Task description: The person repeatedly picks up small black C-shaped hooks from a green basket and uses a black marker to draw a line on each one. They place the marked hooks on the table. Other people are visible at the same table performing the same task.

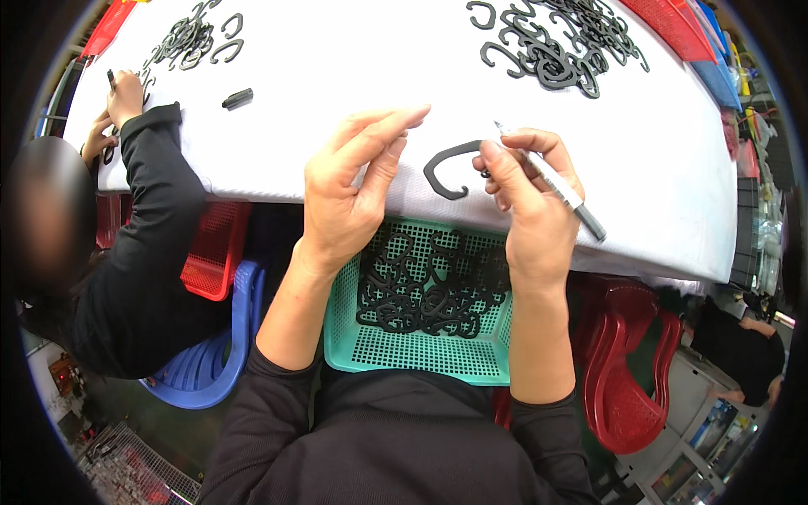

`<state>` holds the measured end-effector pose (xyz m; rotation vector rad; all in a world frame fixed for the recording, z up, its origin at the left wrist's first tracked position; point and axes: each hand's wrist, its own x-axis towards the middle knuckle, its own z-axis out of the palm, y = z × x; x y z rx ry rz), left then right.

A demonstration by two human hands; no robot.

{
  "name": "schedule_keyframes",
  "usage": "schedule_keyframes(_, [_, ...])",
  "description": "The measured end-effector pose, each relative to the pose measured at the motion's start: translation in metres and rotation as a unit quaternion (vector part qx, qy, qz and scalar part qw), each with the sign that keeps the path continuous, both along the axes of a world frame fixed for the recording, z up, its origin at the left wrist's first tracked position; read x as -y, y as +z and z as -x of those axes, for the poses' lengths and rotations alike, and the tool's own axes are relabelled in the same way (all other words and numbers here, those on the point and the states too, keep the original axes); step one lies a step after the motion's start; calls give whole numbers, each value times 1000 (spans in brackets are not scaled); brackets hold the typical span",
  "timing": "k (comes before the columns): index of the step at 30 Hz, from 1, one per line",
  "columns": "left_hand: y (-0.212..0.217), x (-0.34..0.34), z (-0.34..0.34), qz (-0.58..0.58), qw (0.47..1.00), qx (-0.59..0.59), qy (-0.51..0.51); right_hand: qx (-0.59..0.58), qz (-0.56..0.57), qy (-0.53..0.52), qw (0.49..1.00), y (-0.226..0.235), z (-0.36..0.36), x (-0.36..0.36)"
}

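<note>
My right hand (534,181) is closed round a white-barrelled marker pen (551,177) with a dark end, its tip pointing up and away from me. The same fingers pinch one end of a black curved hook-shaped piece (434,172), which juts out to the left over the white table's near edge. Held a little above the table, my left hand (358,164) has its fingers stretched out and the thumb close under them; I see nothing in it. Below both hands, a green plastic basket (412,358) holds many more black hook-shaped pieces (421,290).
Black pieces lie heaped on the white table (278,151) at the far right (555,50) and far left (187,42). A black pen cap (237,98) lies left of centre. At left, a co-worker in dark sleeves (160,185) sits near a blue chair (202,370); a red chair (627,379) stands right.
</note>
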<state>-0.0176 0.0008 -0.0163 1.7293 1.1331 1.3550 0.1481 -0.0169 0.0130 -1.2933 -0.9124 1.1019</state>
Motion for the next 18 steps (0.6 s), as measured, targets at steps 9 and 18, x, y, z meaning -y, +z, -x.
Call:
schedule_keyframes(9, [9,-2,-3,-112,992,0,-52,-82,41,42,995,3,6,1])
schedule_keyframes(18, [-10,-1,-8,3,996,-48,72,74,-49,-48,995,-10,15,14])
